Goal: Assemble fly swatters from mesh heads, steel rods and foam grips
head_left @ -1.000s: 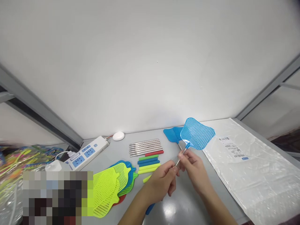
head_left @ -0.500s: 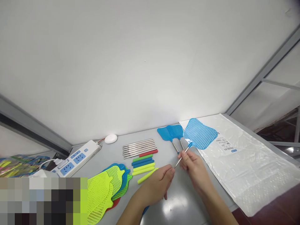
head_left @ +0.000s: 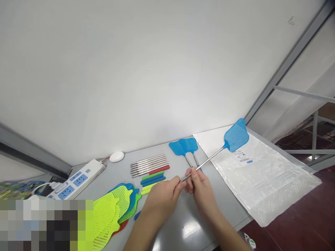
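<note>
Head view: perforated, rounded plastic paddles [head_left: 108, 211] overlap at near left; beyond them lie slim, shiny metal rods [head_left: 149, 165]. The left hand [head_left: 166, 191] and right hand [head_left: 196, 183], close together, both clamp the thin metal shaft [head_left: 210, 158] of a blue latticed swatter [head_left: 237, 136], whose flared head hangs over a crinkly white bag [head_left: 258, 184] at right. Compared with earlier, more shaft shows.

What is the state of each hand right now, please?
Left hand: closed, holding the metal rod at its lower part.
Right hand: closed on the same rod, nearer the blue swatter head.
</note>
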The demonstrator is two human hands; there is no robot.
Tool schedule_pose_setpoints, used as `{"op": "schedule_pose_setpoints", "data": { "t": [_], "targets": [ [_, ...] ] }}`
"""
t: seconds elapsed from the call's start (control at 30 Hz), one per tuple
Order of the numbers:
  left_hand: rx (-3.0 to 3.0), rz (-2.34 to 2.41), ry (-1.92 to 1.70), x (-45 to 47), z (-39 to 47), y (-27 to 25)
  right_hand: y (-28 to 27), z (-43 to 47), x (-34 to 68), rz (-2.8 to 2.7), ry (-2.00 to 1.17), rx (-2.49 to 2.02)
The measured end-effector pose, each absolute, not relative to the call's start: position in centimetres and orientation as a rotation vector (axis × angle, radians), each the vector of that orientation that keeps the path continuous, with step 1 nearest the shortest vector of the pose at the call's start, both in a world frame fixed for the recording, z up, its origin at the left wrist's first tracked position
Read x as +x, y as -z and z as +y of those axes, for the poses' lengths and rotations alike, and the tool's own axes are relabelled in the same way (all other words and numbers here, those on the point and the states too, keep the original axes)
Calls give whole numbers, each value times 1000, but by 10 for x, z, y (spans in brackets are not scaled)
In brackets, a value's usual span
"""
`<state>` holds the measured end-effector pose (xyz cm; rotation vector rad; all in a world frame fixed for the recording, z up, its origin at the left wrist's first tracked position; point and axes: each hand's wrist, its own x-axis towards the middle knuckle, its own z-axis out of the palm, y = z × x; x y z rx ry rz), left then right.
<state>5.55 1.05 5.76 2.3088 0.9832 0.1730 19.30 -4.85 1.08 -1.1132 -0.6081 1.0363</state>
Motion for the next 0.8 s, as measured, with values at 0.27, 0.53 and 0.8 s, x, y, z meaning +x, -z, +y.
{"op": "schedule_pose_setpoints", "data": {
  "t": [0.27,0.53,0.8],
  "targets": [
    [2587,1158,-75,35,4,-60,-10,-61,188,-637,-946,-1206],
    [2714,1310,-197,-16,8,-67,-44,-63,226,-483,-831,-1032],
    [2757,1485,-259,-45,4,-63,-55,-63,273,-302,-690,-930]
  ]
}}
